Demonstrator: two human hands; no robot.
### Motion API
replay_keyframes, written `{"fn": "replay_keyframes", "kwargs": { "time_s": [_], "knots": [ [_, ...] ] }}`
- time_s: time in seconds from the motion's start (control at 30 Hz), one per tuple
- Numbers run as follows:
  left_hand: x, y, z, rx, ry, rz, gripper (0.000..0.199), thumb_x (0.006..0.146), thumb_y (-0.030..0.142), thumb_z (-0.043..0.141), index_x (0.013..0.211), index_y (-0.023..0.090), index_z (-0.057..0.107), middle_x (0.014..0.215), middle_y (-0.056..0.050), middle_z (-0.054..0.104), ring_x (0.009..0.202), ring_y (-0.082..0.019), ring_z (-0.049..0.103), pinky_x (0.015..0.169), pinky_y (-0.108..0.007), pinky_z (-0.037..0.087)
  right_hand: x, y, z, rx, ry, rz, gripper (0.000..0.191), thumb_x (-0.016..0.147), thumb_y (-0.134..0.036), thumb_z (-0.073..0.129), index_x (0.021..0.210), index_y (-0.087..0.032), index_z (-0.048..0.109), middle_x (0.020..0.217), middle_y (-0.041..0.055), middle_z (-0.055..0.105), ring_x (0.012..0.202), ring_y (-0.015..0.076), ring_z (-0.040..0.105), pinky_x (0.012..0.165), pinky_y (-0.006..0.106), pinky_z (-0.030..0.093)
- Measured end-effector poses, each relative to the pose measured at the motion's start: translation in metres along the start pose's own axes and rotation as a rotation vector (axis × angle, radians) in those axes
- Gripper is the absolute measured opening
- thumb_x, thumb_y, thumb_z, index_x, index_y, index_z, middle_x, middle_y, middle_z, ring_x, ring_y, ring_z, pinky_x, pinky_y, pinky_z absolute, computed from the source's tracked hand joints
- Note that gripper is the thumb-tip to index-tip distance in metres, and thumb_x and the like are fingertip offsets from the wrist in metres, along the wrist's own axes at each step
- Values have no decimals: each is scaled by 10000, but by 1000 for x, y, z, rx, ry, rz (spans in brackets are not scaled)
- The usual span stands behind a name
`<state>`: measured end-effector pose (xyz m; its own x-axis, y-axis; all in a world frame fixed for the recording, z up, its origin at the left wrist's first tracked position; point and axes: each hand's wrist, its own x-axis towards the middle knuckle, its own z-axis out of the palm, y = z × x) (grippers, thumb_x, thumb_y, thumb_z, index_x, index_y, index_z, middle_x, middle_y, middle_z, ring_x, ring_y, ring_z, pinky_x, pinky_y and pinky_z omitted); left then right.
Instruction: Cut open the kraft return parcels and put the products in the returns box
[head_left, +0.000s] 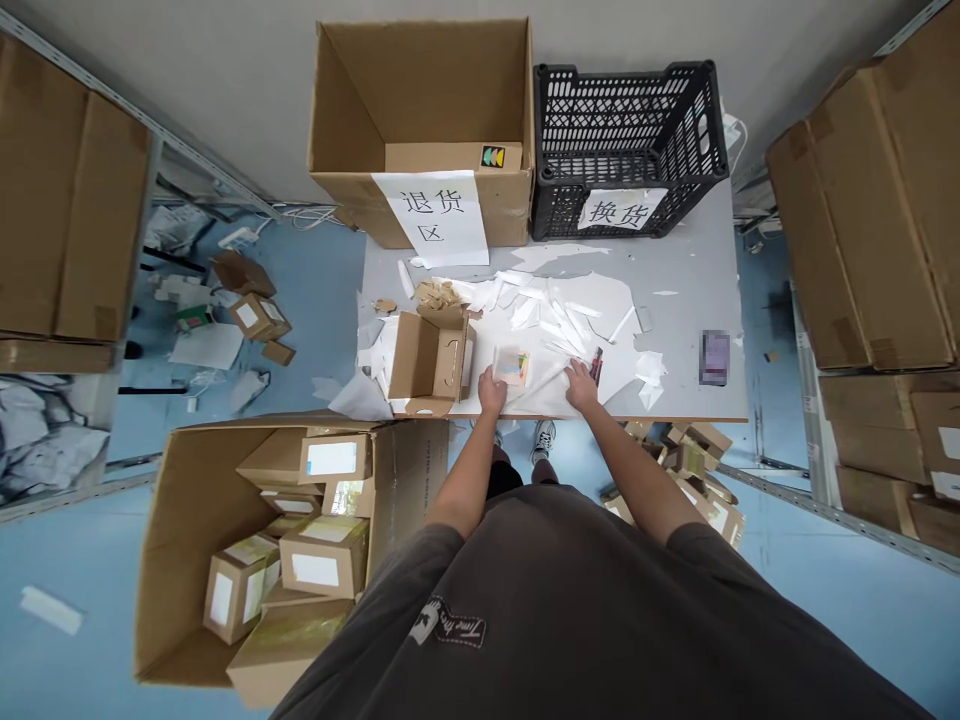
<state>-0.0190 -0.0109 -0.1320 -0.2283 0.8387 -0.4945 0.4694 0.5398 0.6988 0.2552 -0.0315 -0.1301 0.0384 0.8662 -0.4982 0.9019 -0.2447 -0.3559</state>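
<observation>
My left hand (492,391) is at the front of the table, its fingers closed on the left edge of a small pale package (512,366) with a coloured print. My right hand (580,386) is to the right, fingers bent onto a sheet of white wrapping paper (551,392) that spreads between the hands. Just beyond its fingertips is a slim red and black tool (596,364), too small to identify. An open small cardboard box (426,362) stands left of my left hand. Torn white paper strips (559,312) are heaped behind the package.
At the back stand a large open carton (420,90) with a paper sign and a black plastic crate (630,130). A pixelated purple item (714,358) lies at right. A big carton of parcels (180,560) is on the floor at left; more boxes (697,470) are under the table.
</observation>
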Motion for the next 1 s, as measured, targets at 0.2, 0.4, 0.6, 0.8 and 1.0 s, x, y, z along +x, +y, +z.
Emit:
{"fn": "replay_keyframes", "kwargs": {
  "time_s": [0.2, 0.4, 0.6, 0.8, 1.0],
  "knots": [
    [-24, 13, -8, 339, 21, 311, 585, 980, 296, 654, 1554, 192, 604, 1674, -194, 504, 1591, -379, 388, 1331, -525, 310, -21, -34, -11, 183, 327, 32, 664, 912, -137, 521, 1574, -139, 577, 1642, 194, 511, 1540, 335, 463, 1289, 511, 416],
    [-27, -3, -18, 507, -136, 311, 598, 965, 232, 697, 1557, 226, 615, 1630, -185, 539, 1511, -387, 448, 1243, -510, 419, -8, -108, 16, 502, 139, -8, 491, 924, -319, 625, 1401, -212, 673, 1270, 116, 763, 1132, 278, 735, 1020, 409, 614],
    [-22, -18, -18, 385, -125, 243, 454, 1007, 207, 665, 1459, 240, 686, 1554, -154, 591, 1465, -328, 506, 1240, -443, 440, 36, -132, 41, 287, 85, 365, 419, 839, -341, 788, 1193, -133, 703, 1259, 233, 759, 1195, 351, 735, 1035, 422, 589],
    [-23, -17, -13, -56, -52, -12, 289, 1022, 154, 600, 1245, 213, 774, 1503, -142, 677, 1456, -305, 583, 1270, -479, 433, 57, -134, 44, 395, 55, 495, 373, 756, -314, 860, 1062, -208, 676, 1035, 132, 792, 1078, 334, 778, 917, 389, 619],
    [-10, -26, -21, -169, 112, -287, 486, 1143, 311, 382, 1571, 147, 545, 1536, -226, 649, 1428, -316, 636, 1178, -510, 513, 56, -131, 49, 530, 136, 504, 343, 704, -229, 826, 982, -245, 626, 936, 40, 764, 930, 262, 764, 832, 348, 633]
  ]
}}
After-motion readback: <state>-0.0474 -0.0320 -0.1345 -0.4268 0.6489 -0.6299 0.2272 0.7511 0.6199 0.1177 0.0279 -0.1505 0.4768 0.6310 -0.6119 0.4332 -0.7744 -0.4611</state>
